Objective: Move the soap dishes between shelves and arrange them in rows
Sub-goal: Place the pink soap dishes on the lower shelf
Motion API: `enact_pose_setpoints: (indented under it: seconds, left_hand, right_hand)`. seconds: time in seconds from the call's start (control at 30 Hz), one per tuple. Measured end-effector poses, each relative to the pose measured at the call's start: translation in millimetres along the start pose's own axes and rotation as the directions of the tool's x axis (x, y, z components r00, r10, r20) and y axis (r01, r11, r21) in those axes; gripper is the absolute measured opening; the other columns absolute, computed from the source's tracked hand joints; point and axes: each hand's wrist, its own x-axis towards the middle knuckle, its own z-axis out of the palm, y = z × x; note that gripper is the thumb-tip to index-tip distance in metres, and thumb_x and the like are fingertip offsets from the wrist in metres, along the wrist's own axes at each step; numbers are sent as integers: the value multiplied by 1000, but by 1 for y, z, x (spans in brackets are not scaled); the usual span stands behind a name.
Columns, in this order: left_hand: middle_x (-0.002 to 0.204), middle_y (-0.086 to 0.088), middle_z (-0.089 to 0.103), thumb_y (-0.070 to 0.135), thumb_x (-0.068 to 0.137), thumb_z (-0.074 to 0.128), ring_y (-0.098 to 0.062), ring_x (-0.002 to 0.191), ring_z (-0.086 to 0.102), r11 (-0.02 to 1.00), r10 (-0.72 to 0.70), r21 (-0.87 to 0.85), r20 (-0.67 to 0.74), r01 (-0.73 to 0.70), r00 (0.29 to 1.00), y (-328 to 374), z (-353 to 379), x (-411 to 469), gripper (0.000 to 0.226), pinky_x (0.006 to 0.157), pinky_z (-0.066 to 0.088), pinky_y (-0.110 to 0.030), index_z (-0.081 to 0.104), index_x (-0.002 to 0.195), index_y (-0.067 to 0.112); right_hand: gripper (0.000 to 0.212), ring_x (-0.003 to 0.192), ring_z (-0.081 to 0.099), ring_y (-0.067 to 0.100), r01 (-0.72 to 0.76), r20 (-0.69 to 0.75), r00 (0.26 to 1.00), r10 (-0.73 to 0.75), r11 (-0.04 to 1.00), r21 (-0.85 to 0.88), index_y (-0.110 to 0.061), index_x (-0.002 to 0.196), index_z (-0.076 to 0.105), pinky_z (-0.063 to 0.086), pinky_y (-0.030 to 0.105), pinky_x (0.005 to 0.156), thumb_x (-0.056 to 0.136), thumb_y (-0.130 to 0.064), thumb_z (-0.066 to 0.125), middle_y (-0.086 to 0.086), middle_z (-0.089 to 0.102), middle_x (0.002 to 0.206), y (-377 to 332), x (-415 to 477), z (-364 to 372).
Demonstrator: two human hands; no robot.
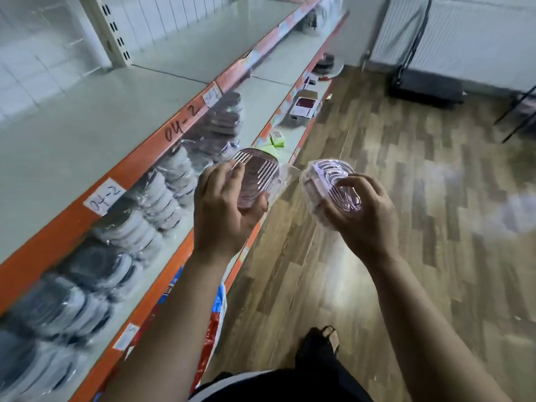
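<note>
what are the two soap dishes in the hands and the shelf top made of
Soap dish in left hand and soap dish in right hand: likely clear pinkish plastic, see-through with glossy ridges, in film wrap. Shelf top: probably painted metal, smooth pale matte surface.

The light is dim, cool and even, with a soft pale glare on the wooden floor [327, 288] and a hazy bright patch further right. Motion blur smears the wrapped stacks [95, 265] on the lower shelf [162, 250] and softens the left of the picture. The wide lens bends the shelf edges, and shadows are weak and diffuse.
</note>
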Motion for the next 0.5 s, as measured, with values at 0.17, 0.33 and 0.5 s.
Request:
enact_pose_setpoints:
  seconds: [0.17,0.33,0.5]
  left_hand:
    - [124,-24,61,48,90,51,-39,116,53,995,-82,51,-40,84,996,38,70,56,65,103,36,-41,63,124,-7]
    - [125,-25,61,45,90,53,-35,117,49,979,-131,147,-75,141,989,57,119,90,64,103,35,-39,62,124,-8]
    - [125,-24,61,46,92,52,-36,120,49,937,-211,260,-109,233,971,35,157,113,65,107,32,-38,61,125,-9]
  right_hand:
    - [38,102,61,18,85,131,987,-89,996,30,-18,100,68,51,34,84,76,-47,69,-5,63,111,69,88,-5]
    - [38,102,62,19,118,183,973,-140,985,126,-12,98,69,50,34,87,76,-42,68,0,64,108,117,160,12]
    - [38,104,61,20,96,260,955,-145,977,192,-13,99,69,47,30,89,77,-43,68,1,64,110,148,215,58]
